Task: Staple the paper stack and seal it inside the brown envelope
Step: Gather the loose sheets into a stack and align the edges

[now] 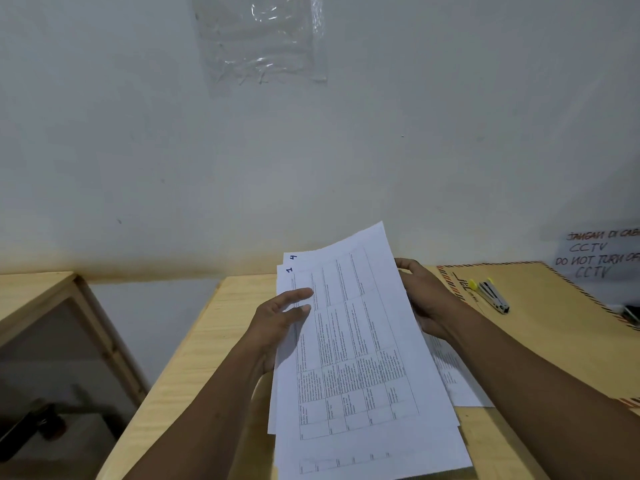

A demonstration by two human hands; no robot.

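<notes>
White sheets printed with tables make up the paper stack [360, 358], which is held above the front of the pale wood bench [207, 323], fanned so that at least three sheets show at the far corners, two of them marked in blue with a 1 and a 4. The left hand [277, 323] is at the stack's left edge, its fingers [298, 296] spread slightly apart and lying flat on the top sheet, with the thumb hidden behind the paper. The right hand [426, 303] is behind the right edge; its fingers curl toward the sheets there, but whether they pinch them cannot be told. One more printed sheet [457, 379] lies flat on the bench under the right forearm, partly covered by the stack. Just beside it to the right lies one brown envelope [554, 334] with a striped border, flat on the bench and reaching the right edge of view. On its far part rests one stapler [493, 296], grey with yellow ends, well apart from both hands. Left of the bench stands one wooden cabinet [52, 306] with a dark panel. Beyond, the grey wall [311, 150] carries one handwritten note [599, 254] about CCTV on the right and one clear plastic sleeve [259, 39] taped high up.
</notes>
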